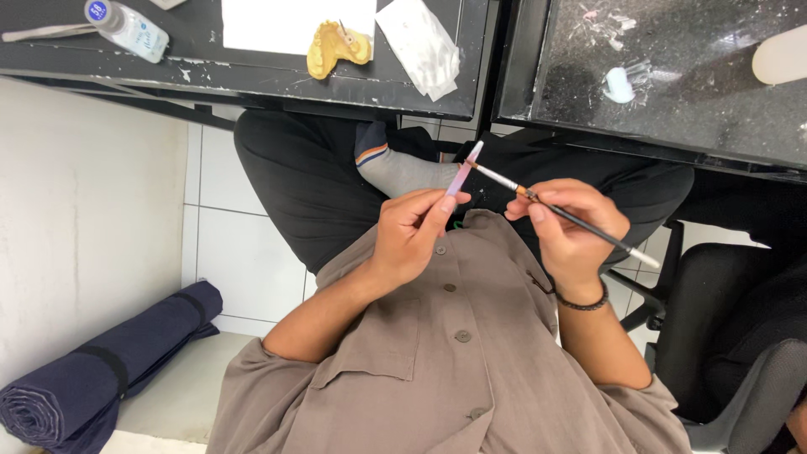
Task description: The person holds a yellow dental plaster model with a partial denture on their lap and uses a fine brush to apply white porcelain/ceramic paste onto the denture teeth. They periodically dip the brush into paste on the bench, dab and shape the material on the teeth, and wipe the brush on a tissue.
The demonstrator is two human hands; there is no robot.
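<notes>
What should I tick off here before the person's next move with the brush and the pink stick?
1. Left hand has a grip on the pink stick: ok, pinched between thumb and fingers.
2. Right hand has a grip on the thin brush: ok, held like a pen.
3. Brush tip meets the stick's upper end: ok, they appear to touch.
4. Material loaded on the brush tip: cannot tell, too small.
5. Yellow dental cast within view on the dark table: ok, it lies near the edge, untouched.
6. Small bottle capped: ok.
</notes>
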